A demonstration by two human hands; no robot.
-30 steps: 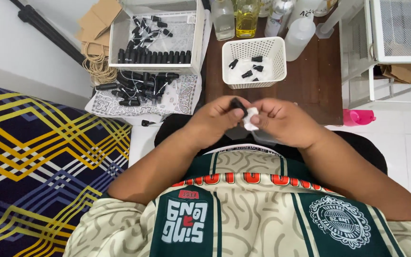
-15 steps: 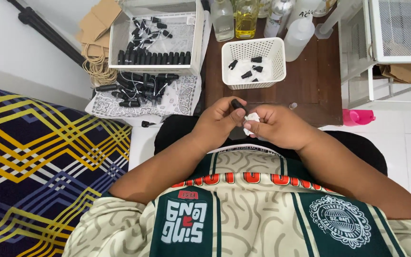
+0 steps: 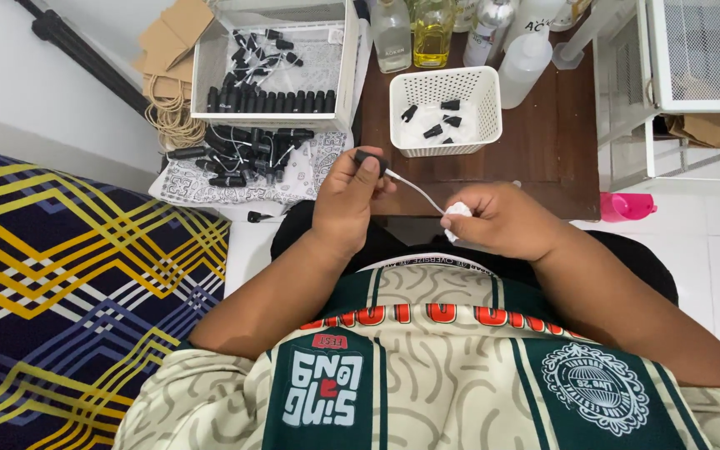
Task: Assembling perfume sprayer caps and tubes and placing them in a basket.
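Observation:
My left hand (image 3: 345,200) pinches the black cap of a small spray pump (image 3: 372,160), and its thin white dip tube (image 3: 417,190) runs down to the right. My right hand (image 3: 500,221) is closed around a crumpled white tissue (image 3: 457,212) at the tube's lower end. Both hands hover over my lap at the near edge of a dark wooden table (image 3: 543,150). Just beyond them stands a white slotted basket (image 3: 444,111) with several black pump caps inside.
A clear tray (image 3: 272,62) of several black pump heads sits at the back left, more lying on a patterned cloth (image 3: 235,179). Bottles (image 3: 431,32) line the table's far edge. White wire rack (image 3: 693,58) right, pink object (image 3: 627,205) on the floor, striped bedding (image 3: 68,275) left.
My hands have drawn apart: the left has pulled the pump up and to the left, exposing its white tube from the tissue held by the right.

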